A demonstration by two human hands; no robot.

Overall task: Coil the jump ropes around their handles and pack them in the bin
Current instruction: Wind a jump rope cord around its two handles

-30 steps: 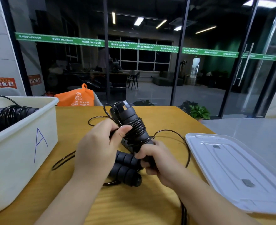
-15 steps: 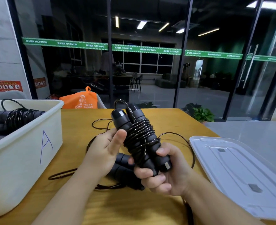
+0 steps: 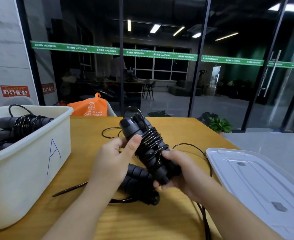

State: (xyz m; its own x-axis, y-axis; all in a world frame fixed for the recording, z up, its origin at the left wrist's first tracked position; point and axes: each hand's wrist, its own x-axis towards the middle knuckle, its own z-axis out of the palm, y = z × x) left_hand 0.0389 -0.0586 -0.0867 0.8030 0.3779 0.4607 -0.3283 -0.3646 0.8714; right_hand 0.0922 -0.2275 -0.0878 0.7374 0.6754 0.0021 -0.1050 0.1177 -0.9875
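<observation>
I hold the jump rope [image 3: 148, 149] up over the table [image 3: 177, 129]. My right hand [image 3: 180, 172] grips the handles and my left hand [image 3: 115, 158] pinches the top. I think wrapping is almost finished. Next it goes into the bin [image 3: 30, 153] on my left.

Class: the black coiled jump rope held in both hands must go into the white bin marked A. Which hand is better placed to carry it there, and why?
Left, probably. The left hand holds the black coiled jump rope on the side nearest the white plastic bin marked A; the right hand would have to cross over.
</observation>
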